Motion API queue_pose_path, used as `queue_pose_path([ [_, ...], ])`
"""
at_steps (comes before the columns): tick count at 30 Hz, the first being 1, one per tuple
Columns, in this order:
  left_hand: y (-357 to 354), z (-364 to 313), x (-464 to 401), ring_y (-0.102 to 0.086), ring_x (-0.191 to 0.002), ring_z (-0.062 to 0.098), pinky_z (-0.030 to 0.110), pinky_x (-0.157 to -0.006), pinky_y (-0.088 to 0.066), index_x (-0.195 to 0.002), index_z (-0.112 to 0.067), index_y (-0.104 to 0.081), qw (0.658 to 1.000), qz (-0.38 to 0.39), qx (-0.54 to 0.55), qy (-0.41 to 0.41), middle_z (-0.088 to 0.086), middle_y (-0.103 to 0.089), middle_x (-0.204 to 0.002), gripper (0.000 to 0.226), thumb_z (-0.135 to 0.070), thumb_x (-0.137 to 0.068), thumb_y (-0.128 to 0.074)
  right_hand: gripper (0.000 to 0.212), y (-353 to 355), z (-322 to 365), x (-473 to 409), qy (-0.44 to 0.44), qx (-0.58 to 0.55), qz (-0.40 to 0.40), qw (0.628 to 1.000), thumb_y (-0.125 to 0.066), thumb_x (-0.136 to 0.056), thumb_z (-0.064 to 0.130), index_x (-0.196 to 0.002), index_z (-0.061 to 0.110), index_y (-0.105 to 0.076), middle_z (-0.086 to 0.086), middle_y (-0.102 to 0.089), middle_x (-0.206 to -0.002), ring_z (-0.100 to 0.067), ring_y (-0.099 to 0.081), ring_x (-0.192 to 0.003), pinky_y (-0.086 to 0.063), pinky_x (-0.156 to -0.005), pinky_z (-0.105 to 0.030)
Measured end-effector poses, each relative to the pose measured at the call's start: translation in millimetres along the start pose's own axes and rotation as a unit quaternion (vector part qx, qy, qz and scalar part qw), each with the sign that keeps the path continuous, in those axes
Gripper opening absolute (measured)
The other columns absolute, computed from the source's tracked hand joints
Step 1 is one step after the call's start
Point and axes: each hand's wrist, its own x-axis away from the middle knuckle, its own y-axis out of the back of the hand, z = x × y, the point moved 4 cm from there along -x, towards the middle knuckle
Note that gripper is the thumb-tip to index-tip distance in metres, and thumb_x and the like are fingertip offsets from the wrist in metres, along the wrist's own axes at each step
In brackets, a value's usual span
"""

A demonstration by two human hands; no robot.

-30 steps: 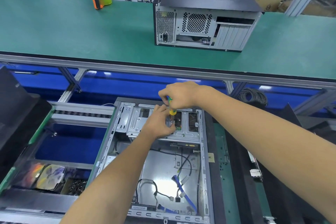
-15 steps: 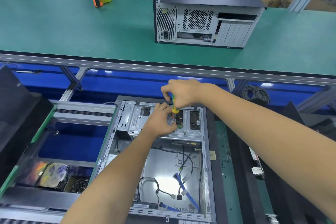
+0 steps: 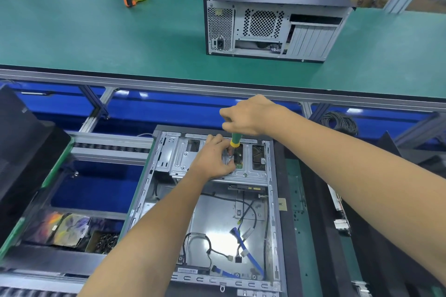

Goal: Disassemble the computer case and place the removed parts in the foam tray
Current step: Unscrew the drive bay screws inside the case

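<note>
Head view: computer case (image 3: 212, 219) lies open, cables (image 3: 243, 246) loose.

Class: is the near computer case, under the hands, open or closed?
Open: the computer case has no side panel, so its loose cables and metal floor show.

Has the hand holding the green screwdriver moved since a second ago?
No. The right hand grips the screwdriver over the same drive cage spot.
</note>
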Motion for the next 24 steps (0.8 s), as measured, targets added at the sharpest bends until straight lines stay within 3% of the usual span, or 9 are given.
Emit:
queue_pose_path([
  [3, -1, 0, 0, -0.034, -0.096, 0.017, 0.028, -0.084, -0.040, -0.090, -0.027, -0.057, 1.000, -0.004, -0.002, -0.009, -0.010, -0.044, -0.093, 0.022, -0.032, -0.073, -0.071, 0.014, -1, -2, 2, 0.012, -0.087, 0.015, 0.996, -0.050, -0.094, 0.033, -0.108, 0.030, -0.050, 0.008, -0.053, -0.084, -0.015, -0.050, -0.075, -0.024, -0.057, -0.034],
  [5, -2, 1, -1, -0.035, -0.097, 0.017, 0.028, -0.087, -0.041, -0.092, -0.025, -0.060, 1.000, -0.005, 0.000, -0.012, -0.007, -0.047, -0.097, 0.023, -0.032, -0.073, -0.072, 0.023, -1, -4, 6, 0.005, -0.144, 0.018, 0.989, -0.056, -0.086, 0.020, -0.106, 0.030, -0.052, 0.008, -0.047, -0.089, -0.012, -0.046, -0.071, -0.026, -0.057, -0.033],
  [8, -2, 3, -1, -0.035, -0.099, 0.015, 0.027, -0.088, -0.041, -0.089, -0.029, -0.059, 1.000, -0.002, 0.011, -0.008, -0.008, -0.048, -0.102, 0.020, -0.034, -0.073, -0.070, 0.012, -2, -5, 6, -0.010, -0.114, 0.012, 0.993, -0.055, -0.090, 0.035, -0.099, 0.027, -0.053, 0.008, -0.052, -0.085, -0.011, -0.045, -0.069, -0.025, -0.057, -0.033],
  [10, -3, 3, -1, -0.034, -0.098, 0.013, 0.025, -0.088, -0.039, -0.088, -0.031, -0.058, 1.000, 0.002, 0.009, -0.005, -0.011, -0.045, -0.100, 0.019, -0.035, -0.073, -0.070, 0.021, -2, -5, 4, -0.022, -0.090, 0.008, 0.996, -0.043, -0.097, 0.044, -0.096, 0.025, -0.050, 0.007, -0.056, -0.080, -0.014, -0.047, -0.069, -0.024, -0.057, -0.034],
  [13, -4, 5, -1, -0.033, -0.097, 0.012, 0.021, -0.088, -0.036, -0.089, -0.029, -0.061, 1.000, -0.007, 0.015, -0.006, -0.012, -0.043, -0.097, 0.019, -0.034, -0.075, -0.072, 0.006, -1, 0, 2, -0.001, -0.109, 0.010, 0.994, -0.046, -0.092, 0.026, -0.098, 0.026, -0.050, 0.007, -0.055, -0.086, -0.016, -0.046, -0.069, -0.024, -0.057, -0.034],
  [15, -4, 5, -1, -0.033, -0.097, 0.012, 0.021, -0.090, -0.036, -0.089, -0.026, -0.063, 1.000, -0.015, 0.021, -0.009, -0.009, -0.046, -0.099, 0.019, -0.033, -0.075, -0.074, 0.020, -1, 3, 4, 0.006, -0.115, 0.015, 0.993, -0.052, -0.086, 0.019, -0.103, 0.027, -0.050, 0.007, -0.047, -0.090, -0.017, -0.045, -0.068, -0.025, -0.057, -0.032],
  [19, -5, 6, -2, -0.034, -0.102, 0.012, 0.025, -0.094, -0.041, -0.090, -0.027, -0.063, 1.000, -0.005, 0.021, -0.003, -0.010, -0.047, -0.105, 0.020, -0.036, -0.075, -0.072, 0.023, 1, 4, 1, -0.005, -0.036, -0.001, 0.999, -0.043, -0.097, 0.046, -0.103, 0.025, -0.049, 0.005, -0.054, -0.083, -0.017, -0.050, -0.072, -0.023, -0.056, -0.033],
  [21, -5, 6, -2, -0.033, -0.099, 0.012, 0.026, -0.091, -0.043, -0.089, -0.028, -0.061, 1.000, -0.002, 0.016, -0.001, -0.012, -0.045, -0.102, 0.020, -0.038, -0.075, -0.070, 0.019, 2, 4, 1, 0.004, -0.048, -0.008, 0.999, -0.039, -0.099, 0.040, -0.099, 0.024, -0.049, 0.006, -0.055, -0.079, -0.017, -0.048, -0.071, -0.022, -0.056, -0.034],
  [24, -4, 5, -1, -0.032, -0.098, 0.012, 0.028, -0.090, -0.043, -0.090, -0.027, -0.060, 1.000, -0.008, 0.018, -0.006, -0.009, -0.046, -0.101, 0.020, -0.036, -0.075, -0.071, 0.013, -1, 2, 1, 0.009, -0.094, 0.007, 0.996, -0.054, -0.089, 0.024, -0.101, 0.027, -0.050, 0.008, -0.047, -0.085, -0.015, -0.045, -0.068, -0.023, -0.056, -0.032],
])
